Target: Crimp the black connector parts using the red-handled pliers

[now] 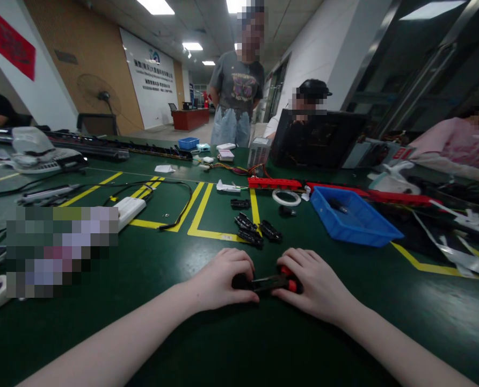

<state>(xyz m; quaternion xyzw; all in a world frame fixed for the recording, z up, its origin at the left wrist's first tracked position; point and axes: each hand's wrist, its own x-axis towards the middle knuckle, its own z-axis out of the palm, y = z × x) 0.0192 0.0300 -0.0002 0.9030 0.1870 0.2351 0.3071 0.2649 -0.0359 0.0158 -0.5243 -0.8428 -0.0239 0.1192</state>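
Observation:
My right hand (316, 287) is closed around the red and black handles of pliers (277, 281), whose dark metal jaws point left. Facing it, my left hand (225, 279) is closed on a small black part (240, 281), mostly covered by the fingers. The jaws reach to this part; whether they grip it I cannot tell. Just beyond my hands lie several black plastic pieces (270, 231) in a loose group, with another black piece (240, 203) behind them.
To the right stands a blue bin (356, 228) with a dark item inside. A white ring (287, 198) and a long red strip (275, 184) lie behind the pieces. Left are a white power strip (130, 210) and black cable (187, 207). People are across the table.

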